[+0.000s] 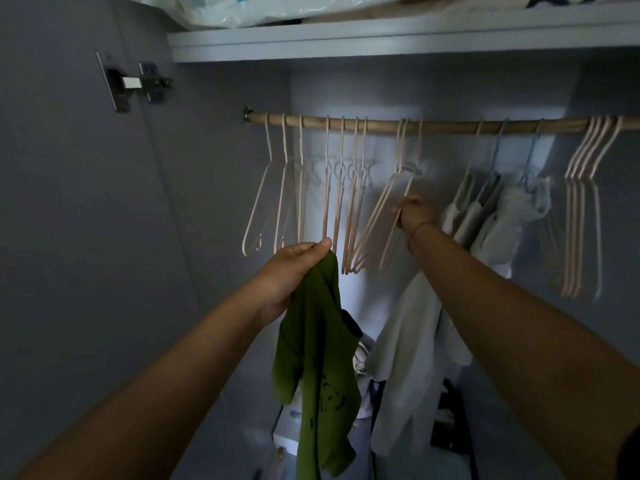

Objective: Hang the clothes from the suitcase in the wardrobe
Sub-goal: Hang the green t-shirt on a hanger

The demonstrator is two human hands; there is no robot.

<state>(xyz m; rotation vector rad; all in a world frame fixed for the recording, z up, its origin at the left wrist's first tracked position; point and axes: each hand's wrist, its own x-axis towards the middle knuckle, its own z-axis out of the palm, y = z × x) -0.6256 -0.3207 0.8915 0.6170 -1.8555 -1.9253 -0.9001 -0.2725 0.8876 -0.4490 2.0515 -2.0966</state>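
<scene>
left hand [294,271]: fingers and thumb closed on the bunched top of the green garment [318,358], thumb tip uppermost, just below the bottoms of the empty hangers
green garment: hangs limp from the left hand in front of the wardrobe's lower part, on no hanger, with dark print on the lower cloth
right hand [414,214]: fingers curled round the slanted arm of one pale pink hanger [389,242]; a thin band circles the wrist
pale pink hanger: its hook sits over the rod [450,127], its body swung aslant towards the left
rod: wooden, runs from a bracket at the left wall across to the right edge of view
left hangers [327,188]: a loose row of bare pink ones, unevenly spaced, some touching
right hangers [581,202]: a tight bare bunch near the right edge
white clothes [485,220]: hang just right of the right hand, packed close; a longer white piece [405,358] droops below the forearm
open room on the rod: a bare stretch between the gripped hanger's hook and the white clothes' hooks
shelf [381,43]: its front edge runs close above the rod, with a plastic bag [259,8] on top
door hinge [138,83]: on the left wall, well apart from both hands
</scene>
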